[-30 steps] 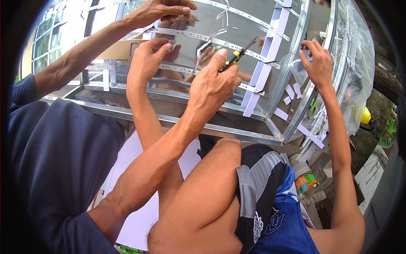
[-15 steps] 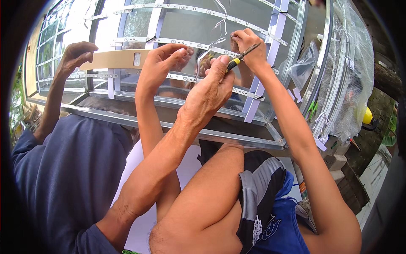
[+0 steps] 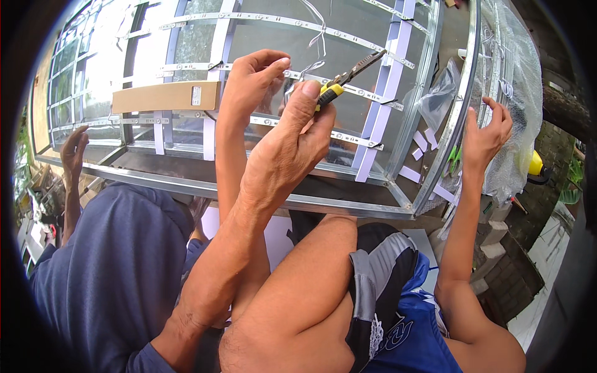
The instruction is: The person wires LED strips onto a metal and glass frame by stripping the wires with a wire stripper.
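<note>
My left hand (image 3: 252,78) is raised over the LED strips, its thumb and forefinger drawn together. Whatever may be between those fingertips is hidden. Beside it run thin white wires (image 3: 316,64) and an LED strip (image 3: 357,91). Out to the right, my right hand (image 3: 488,137) is open, fingers apart, over the metal frame's right side, close to bubble wrap (image 3: 513,124). A co-worker's right hand (image 3: 295,127) reaches across my left forearm, gripping pliers (image 3: 333,92) with yellow and black handles. The co-worker's other hand (image 3: 73,149) is at the far left.
A large metal frame (image 3: 249,194) holds rows of LED strips tied to white cross-strips (image 3: 380,112). A cardboard piece (image 3: 155,97) lies on it at left. Right of the strips are a clear plastic bag (image 3: 438,90), white offcuts (image 3: 420,142) and a green tool (image 3: 454,158).
My right hand has left the LED strip and moved right, past the frame's side, its fingers opening. The co-worker's left hand has lowered; the pliers have shifted slightly left.
</note>
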Tool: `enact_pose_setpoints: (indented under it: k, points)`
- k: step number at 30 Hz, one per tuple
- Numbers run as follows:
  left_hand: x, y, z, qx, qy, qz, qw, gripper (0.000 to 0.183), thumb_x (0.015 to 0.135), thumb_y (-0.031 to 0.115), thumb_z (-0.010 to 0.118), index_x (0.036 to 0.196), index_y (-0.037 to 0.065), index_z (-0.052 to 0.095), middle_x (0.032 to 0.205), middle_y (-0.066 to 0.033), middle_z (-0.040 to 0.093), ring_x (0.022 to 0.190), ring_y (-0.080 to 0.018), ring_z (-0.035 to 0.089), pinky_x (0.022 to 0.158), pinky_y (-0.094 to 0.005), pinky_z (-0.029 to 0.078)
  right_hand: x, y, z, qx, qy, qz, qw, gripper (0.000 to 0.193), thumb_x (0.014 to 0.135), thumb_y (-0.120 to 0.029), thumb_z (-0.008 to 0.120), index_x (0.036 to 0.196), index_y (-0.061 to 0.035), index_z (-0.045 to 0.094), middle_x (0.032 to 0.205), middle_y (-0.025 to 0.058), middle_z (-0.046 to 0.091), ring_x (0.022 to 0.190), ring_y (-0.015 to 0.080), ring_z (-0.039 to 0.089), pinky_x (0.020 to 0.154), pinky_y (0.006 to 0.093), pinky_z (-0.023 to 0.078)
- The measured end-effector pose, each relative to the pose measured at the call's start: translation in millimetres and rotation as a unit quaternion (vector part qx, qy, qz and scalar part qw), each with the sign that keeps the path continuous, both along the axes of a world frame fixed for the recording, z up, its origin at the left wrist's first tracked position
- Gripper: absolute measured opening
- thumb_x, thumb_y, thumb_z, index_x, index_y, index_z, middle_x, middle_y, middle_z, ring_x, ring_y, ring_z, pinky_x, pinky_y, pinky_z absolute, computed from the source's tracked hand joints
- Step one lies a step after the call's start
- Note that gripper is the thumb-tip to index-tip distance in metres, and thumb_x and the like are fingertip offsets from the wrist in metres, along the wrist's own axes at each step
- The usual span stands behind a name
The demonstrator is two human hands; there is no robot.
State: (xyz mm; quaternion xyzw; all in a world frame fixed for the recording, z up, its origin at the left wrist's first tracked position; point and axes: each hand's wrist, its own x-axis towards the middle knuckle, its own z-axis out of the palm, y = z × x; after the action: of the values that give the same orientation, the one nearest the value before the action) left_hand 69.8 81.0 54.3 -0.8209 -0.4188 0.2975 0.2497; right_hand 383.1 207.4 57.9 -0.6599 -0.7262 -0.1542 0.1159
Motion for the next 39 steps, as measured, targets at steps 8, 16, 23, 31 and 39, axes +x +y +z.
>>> enact_pose_setpoints:
  k: [8, 16, 23, 31, 39]
  points:
    - [-19, 11, 29, 0.004, -0.024, -0.013, 1.0, 0.049, 0.107, 0.04, 0.056, 0.123, -0.006, 0.056, 0.111, -0.013, 0.06, 0.1, -0.0141, 0.063, 0.087, -0.0243, 0.053, -146, -96, 5, -0.61, 0.658, -0.018, 0.441, 0.1, 0.093, -0.067, 0.06, 0.159, 0.0003, 0.027, 0.151, 0.017, 0.045, 0.138, 0.0253, 0.045, 0.113, 0.0379, 0.036]
    - [-44, 3, 54, -0.001, -0.027, -0.035, 0.999, 0.052, 0.107, 0.038, 0.057, 0.131, -0.008, 0.055, 0.118, -0.013, 0.062, 0.105, -0.0137, 0.064, 0.091, -0.0238, 0.054, -227, -84, 27, -0.582, 0.737, -0.023, 0.343, 0.086, 0.083, -0.042, 0.081, 0.144, 0.0026, 0.041, 0.13, 0.0152, 0.052, 0.126, 0.0231, 0.05, 0.107, 0.0368, 0.04]
    - [-67, 1, 60, -0.008, -0.002, -0.057, 0.998, 0.056, 0.107, 0.037, 0.057, 0.137, -0.01, 0.053, 0.123, -0.013, 0.064, 0.11, -0.0133, 0.065, 0.095, -0.0234, 0.054, -240, -80, 30, -0.564, 0.743, 0.002, 0.361, 0.071, 0.084, -0.034, 0.083, 0.135, 0.0006, 0.048, 0.12, 0.0107, 0.055, 0.118, 0.0196, 0.053, 0.102, 0.0354, 0.043]
    - [-75, 5, 45, -0.056, -0.181, 0.031, 0.981, 0.046, 0.101, 0.032, 0.063, 0.125, -0.007, 0.06, 0.112, -0.0109, 0.067, 0.1, -0.0135, 0.065, 0.089, -0.0253, 0.052, -247, -86, 17, -0.555, 0.729, 0.027, 0.399, 0.062, 0.087, -0.039, 0.081, 0.128, -0.0012, 0.054, 0.115, 0.0083, 0.057, 0.114, 0.0179, 0.056, 0.101, 0.0345, 0.044]
    - [-37, 42, -65, -0.254, -0.71, 0.462, 0.466, 0.034, 0.095, 0.027, 0.069, 0.109, -0.004, 0.067, 0.098, -0.0084, 0.069, 0.089, -0.0137, 0.064, 0.081, -0.0276, 0.051, -238, -66, -14, -0.581, 0.598, 0.055, 0.549, 0.08, 0.083, -0.057, 0.069, 0.129, 0.007, 0.054, 0.108, 0.0238, 0.068, 0.108, 0.0359, 0.067, 0.096, 0.0438, 0.05]
